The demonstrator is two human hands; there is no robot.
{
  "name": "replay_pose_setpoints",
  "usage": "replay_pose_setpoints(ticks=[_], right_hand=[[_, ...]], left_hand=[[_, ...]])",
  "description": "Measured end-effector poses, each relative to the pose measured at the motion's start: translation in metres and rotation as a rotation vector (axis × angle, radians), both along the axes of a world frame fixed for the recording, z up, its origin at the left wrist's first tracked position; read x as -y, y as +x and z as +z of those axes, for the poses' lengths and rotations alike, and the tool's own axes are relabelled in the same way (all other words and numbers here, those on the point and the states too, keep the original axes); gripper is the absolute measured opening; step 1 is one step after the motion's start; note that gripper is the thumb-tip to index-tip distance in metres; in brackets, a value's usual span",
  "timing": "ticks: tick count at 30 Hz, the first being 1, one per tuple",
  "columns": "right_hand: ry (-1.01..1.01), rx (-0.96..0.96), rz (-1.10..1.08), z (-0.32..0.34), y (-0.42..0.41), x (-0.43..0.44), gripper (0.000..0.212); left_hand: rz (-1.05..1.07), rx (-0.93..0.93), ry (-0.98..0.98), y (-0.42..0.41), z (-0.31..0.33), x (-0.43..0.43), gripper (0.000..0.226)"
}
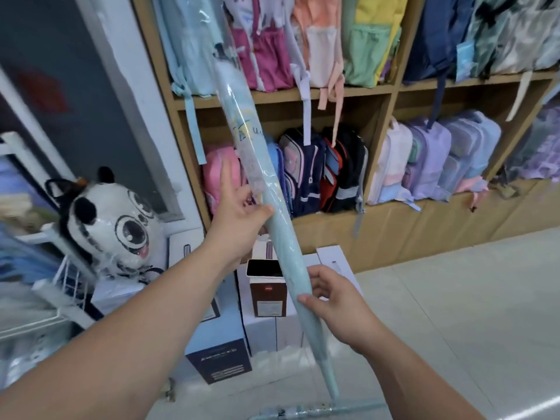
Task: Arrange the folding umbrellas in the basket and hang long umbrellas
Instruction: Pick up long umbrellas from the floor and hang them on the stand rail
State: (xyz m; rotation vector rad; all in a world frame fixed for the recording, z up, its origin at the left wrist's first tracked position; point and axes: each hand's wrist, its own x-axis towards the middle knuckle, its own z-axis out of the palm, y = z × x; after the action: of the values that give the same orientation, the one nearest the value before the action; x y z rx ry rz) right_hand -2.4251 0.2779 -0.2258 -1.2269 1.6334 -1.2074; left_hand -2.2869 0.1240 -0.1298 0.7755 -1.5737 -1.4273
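Fingers of my right hand curl round the umbrella low down; my left hand pinches it higher. Its axis slants up-left; the left hand is nearer the top.

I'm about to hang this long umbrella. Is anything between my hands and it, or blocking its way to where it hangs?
Nothing: left hand and right hand both grip the long umbrella. No hanging place shows, so that path cannot be judged.

Glossy clear plastic wraps the pale blue cloth long umbrella; cloth backpacks sit on matt wooden shelves.
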Motion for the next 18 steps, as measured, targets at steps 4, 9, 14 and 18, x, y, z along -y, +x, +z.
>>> replay_pose_setpoints(ticks=[4, 9, 14, 18], right_hand=[[-0.075, 0.151, 0.077, 0.017, 0.012, 0.018, 0.027], [-0.196, 0.207, 0.124, 0.043, 0.045, 0.056, 0.027], [-0.284, 0.165, 0.166, 0.075, 0.084, 0.091, 0.027], [-0.379, 0.104, 0.163, 0.093, 0.125, 0.118, 0.029]], left_hand=[[0.013, 0.001, 0.012, 0.014, 0.003, -0.016, 0.104], [0.152, 0.073, 0.007, 0.047, 0.001, -0.027, 0.085], [0.162, 0.067, -0.014, 0.086, 0.026, -0.016, 0.071], [0.23, 0.077, -0.065, 0.123, 0.051, 0.004, 0.075]])
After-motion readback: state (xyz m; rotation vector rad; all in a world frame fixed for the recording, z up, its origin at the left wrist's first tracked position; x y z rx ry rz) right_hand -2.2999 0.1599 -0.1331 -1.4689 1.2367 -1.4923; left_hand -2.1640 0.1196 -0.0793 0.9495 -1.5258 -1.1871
